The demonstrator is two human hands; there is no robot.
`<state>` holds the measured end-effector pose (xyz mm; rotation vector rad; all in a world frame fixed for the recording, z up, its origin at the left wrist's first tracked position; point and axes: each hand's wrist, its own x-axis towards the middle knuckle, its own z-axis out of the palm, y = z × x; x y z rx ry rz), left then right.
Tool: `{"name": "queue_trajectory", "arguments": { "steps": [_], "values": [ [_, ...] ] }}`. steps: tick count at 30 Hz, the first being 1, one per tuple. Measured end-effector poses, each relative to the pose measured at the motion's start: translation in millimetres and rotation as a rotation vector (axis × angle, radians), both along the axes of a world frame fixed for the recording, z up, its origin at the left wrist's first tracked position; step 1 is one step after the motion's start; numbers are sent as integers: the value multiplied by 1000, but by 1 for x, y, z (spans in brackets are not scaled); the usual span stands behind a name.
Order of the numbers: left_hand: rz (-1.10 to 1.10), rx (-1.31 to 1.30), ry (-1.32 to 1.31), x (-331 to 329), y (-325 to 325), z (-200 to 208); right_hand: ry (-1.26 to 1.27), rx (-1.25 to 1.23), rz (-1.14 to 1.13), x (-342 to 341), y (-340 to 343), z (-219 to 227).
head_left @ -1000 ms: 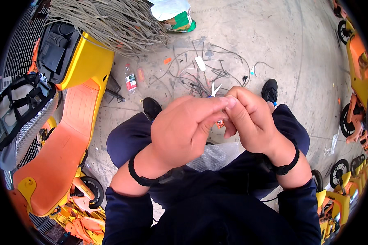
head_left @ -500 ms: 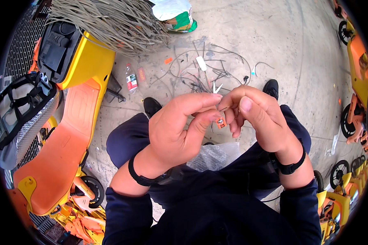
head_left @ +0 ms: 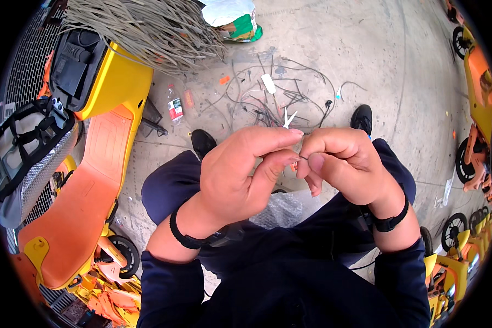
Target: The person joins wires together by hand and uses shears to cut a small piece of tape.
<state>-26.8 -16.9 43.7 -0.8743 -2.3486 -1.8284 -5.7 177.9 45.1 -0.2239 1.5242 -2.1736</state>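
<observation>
In front of my lap, my left hand [head_left: 238, 172] is closed, thumb and forefinger pinched at a small orange connector [head_left: 293, 165] that is mostly hidden. Close against it, my right hand [head_left: 347, 164] pinches a thin dark wire [head_left: 304, 158] between thumb and forefinger. The fingertips of both hands nearly meet. Just beyond the left fingertips show the spread blades of scissors [head_left: 288, 118]. Their handles are hidden, and whether they lie on the floor or are held I cannot tell.
Cut wires [head_left: 290, 93] and a white piece [head_left: 268, 83] litter the floor ahead. Far left are a pile of grey cables [head_left: 147, 33] and a plastic bottle [head_left: 175, 108]. A yellow-orange scooter body [head_left: 87, 180] stands left. Bubble wrap [head_left: 290, 209] lies between my legs.
My right hand has shifted slightly left and down toward the left hand, its thumb and forefinger now pinching the wire. The orange connector has turned and is largely covered by fingers.
</observation>
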Motion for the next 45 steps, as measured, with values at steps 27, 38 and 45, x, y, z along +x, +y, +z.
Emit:
{"name": "queue_trajectory", "arguments": {
  "steps": [27,38,45],
  "values": [
    [264,93,-366,-8,-29,18,-410,1108,189,-51,65,-341],
    [519,-135,-309,-9,-58,-4,-582,1119,-538,8,-89,-432],
    [391,-147,-367,-6,-60,-5,-636,1409,-544,-11,-100,-419]
  ]
}}
